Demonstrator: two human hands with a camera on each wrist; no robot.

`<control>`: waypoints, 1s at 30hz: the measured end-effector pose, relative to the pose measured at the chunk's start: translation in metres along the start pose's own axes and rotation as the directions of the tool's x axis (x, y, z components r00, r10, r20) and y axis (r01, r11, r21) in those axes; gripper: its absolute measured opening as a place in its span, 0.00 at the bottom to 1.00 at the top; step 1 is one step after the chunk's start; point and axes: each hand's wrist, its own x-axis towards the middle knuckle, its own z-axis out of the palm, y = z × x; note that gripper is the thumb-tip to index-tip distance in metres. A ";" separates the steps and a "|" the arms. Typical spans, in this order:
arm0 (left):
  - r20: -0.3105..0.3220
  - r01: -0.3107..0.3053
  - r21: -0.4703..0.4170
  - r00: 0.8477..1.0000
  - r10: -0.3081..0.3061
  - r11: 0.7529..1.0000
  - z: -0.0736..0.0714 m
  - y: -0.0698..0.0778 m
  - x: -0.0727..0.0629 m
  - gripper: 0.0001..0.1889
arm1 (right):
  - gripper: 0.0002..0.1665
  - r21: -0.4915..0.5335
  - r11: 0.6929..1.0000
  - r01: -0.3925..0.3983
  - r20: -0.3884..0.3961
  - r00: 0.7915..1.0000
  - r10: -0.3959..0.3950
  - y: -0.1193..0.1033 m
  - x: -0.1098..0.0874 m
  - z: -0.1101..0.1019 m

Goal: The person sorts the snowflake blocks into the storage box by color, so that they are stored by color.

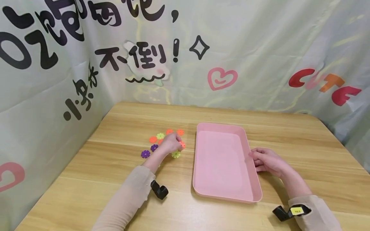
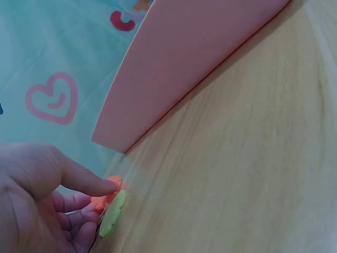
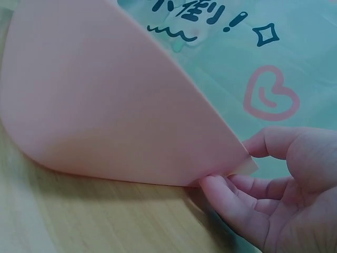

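My left hand (image 1: 170, 143) is over a group of small flower-shaped plastic discs on the table. Between thumb and fingers it pinches an orange disc (image 2: 109, 194), while a yellow-green disc (image 2: 112, 214) sits right beside it. Purple discs (image 1: 145, 154) and other orange discs (image 1: 180, 132) lie around the hand, some partly hidden by it. To the right is a shallow pink tray (image 1: 222, 160), bare inside. My right hand (image 1: 268, 162) grips the tray's right side wall, with the thumb low on its outer face and a finger at the rim.
The wooden table (image 1: 121, 189) carries the tray and discs. A printed curtain (image 1: 254, 48) hangs behind and at both sides. Black wrist cameras are strapped to the left sleeve (image 1: 124, 199) and the right sleeve (image 1: 318, 213).
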 end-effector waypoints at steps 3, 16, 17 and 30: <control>-0.015 -0.005 -0.003 1.000 0.005 1.000 0.000 0.000 0.001 0.13 | 0.08 0.009 1.000 -0.001 0.002 1.000 0.001 0.000 0.000 0.000; 0.019 0.003 -0.265 1.000 0.002 0.964 -0.017 -0.001 0.003 0.06 | 0.10 -0.005 1.000 -0.010 0.006 1.000 0.010 0.000 -0.001 0.000; 0.029 0.006 -0.300 1.000 0.002 0.954 -0.019 0.001 0.002 0.06 | 0.10 -0.005 1.000 -0.009 0.007 1.000 0.009 0.000 -0.001 0.000; 0.070 -0.030 -0.439 0.995 0.067 0.898 -0.027 0.066 0.007 0.09 | 0.12 0.062 0.998 -0.010 -0.002 1.000 0.010 -0.001 -0.001 -0.004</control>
